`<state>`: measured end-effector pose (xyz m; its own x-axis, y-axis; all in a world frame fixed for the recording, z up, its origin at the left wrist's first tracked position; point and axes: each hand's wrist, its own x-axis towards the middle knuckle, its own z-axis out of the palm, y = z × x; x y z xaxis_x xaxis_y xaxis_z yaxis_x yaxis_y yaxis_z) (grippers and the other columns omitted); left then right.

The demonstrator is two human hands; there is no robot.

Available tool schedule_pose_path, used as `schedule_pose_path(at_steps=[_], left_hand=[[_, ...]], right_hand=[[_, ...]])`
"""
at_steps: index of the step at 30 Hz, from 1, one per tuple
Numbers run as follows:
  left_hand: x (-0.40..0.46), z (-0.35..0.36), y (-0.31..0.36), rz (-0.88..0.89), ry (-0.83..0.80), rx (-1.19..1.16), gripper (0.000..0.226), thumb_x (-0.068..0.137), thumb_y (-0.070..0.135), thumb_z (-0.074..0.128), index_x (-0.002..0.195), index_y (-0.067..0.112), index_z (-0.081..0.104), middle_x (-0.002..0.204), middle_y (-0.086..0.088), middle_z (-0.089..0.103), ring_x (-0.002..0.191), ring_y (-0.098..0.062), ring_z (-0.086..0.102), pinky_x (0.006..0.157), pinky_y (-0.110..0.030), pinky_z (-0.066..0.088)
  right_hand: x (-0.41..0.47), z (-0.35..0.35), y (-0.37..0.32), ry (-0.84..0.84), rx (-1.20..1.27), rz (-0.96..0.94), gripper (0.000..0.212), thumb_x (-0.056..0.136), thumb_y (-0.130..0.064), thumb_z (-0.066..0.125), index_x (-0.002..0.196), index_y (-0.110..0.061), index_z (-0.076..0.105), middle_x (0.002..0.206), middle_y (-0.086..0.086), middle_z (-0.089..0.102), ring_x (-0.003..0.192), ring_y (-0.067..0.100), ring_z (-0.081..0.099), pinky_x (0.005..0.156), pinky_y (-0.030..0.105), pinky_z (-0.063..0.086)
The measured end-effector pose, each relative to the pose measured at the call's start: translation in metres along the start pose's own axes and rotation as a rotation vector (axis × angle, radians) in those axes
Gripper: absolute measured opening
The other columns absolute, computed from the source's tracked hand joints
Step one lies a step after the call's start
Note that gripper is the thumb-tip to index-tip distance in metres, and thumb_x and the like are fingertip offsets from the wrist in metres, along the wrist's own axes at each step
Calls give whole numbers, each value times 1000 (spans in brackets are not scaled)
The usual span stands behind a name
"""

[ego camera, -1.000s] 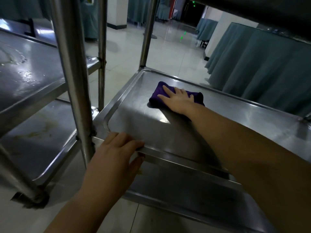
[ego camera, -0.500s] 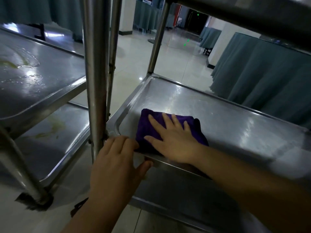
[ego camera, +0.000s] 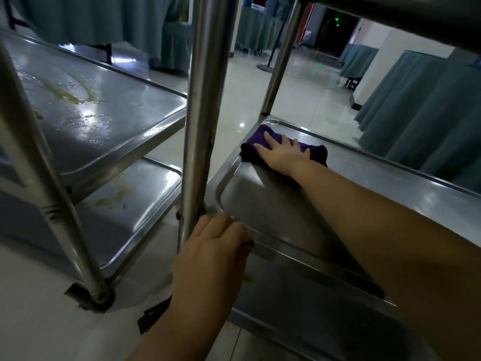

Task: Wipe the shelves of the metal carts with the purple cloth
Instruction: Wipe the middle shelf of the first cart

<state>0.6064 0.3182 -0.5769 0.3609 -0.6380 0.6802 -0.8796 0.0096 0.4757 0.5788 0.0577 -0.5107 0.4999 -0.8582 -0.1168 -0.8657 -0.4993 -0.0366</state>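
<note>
Fingers of my right hand lie straight and spread, pressing flat on the purple cloth, which sits folded in the far left corner of the middle shelf of the metal cart in front of me. My forearm stretches across that shelf, and the steel around it shines dull grey with a raised rim all round. My left hand grips the near rim of the same shelf, fingers curled over the edge just beside the thick upright post at the near corner. Below lies the cart's bottom shelf, dark and in shadow.

To my left stands a second cart, close beside the first. Its upper shelf carries a yellowish smear and wet spots that catch the light; its lower shelf shows a similar yellowish stain. One of its legs slants down to a wheel on the floor.

The floor is pale glossy tile with reflections, among them small green lights. Tables draped in grey-green cloth stand to the right and along the back of the room, and a dark doorway opens far behind.
</note>
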Motion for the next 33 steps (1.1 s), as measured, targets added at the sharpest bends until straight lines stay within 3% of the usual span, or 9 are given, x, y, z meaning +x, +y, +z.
schedule_pose_path(at_steps=[5, 8, 16, 23, 27, 30, 33], left_hand=[[0, 2, -2, 24, 22, -20, 20, 58, 16, 78, 76, 20, 70, 86, 2, 66, 88, -8, 49, 72, -19, 42], [-2, 4, -3, 55, 61, -52, 19, 59, 13, 78, 77, 15, 72, 86, -1, 68, 93, -10, 51, 81, -17, 39], [-4, 4, -4, 56, 86, -54, 17, 65, 16, 75, 81, 18, 71, 92, 2, 67, 94, -10, 54, 80, -23, 48], [-9, 11, -11, 80, 131, -115, 8, 79, 19, 66, 86, 16, 69, 97, 1, 67, 104, -11, 54, 94, -24, 42], [-9, 10, -8, 103, 160, -42, 13, 80, 22, 58, 85, 14, 66, 97, -4, 64, 98, -14, 52, 91, -22, 38], [-10, -1, -6, 134, 219, 73, 12, 78, 19, 60, 86, 18, 51, 87, -7, 59, 85, -16, 45, 79, -22, 33], [-11, -24, -10, 150, 305, 45, 16, 78, 13, 60, 84, 18, 45, 80, -4, 52, 76, -16, 41, 72, -21, 27]], right_hand=[[-78, 25, -24, 31, -52, -214, 70, 91, -71, 19, 150, -44, -6, 162, 4, -5, 148, 31, -8, 115, 58, -4], [-104, 32, -32, 24, -77, -267, 72, 89, -72, 16, 150, -44, -11, 162, 4, -9, 147, 31, -12, 115, 59, -6], [-4, 6, -21, 6, 0, -139, 73, 90, -74, 20, 151, -42, -2, 162, 5, 7, 147, 33, 5, 114, 60, 3], [24, 0, -30, -10, 64, 0, 78, 87, -78, 17, 152, -40, -3, 162, 8, 2, 146, 40, -1, 112, 66, -4], [-23, 12, -38, 2, 14, -149, 75, 90, -74, 17, 152, -39, -5, 162, 7, -2, 147, 36, -4, 114, 62, -2], [-68, 21, -39, -31, -40, -286, 73, 90, -73, 17, 150, -42, -12, 162, 5, -9, 147, 33, -10, 115, 60, -5], [-107, 25, -32, -83, -53, -420, 71, 90, -72, 18, 146, -47, -17, 161, 2, -16, 146, 29, -19, 114, 58, -11]])
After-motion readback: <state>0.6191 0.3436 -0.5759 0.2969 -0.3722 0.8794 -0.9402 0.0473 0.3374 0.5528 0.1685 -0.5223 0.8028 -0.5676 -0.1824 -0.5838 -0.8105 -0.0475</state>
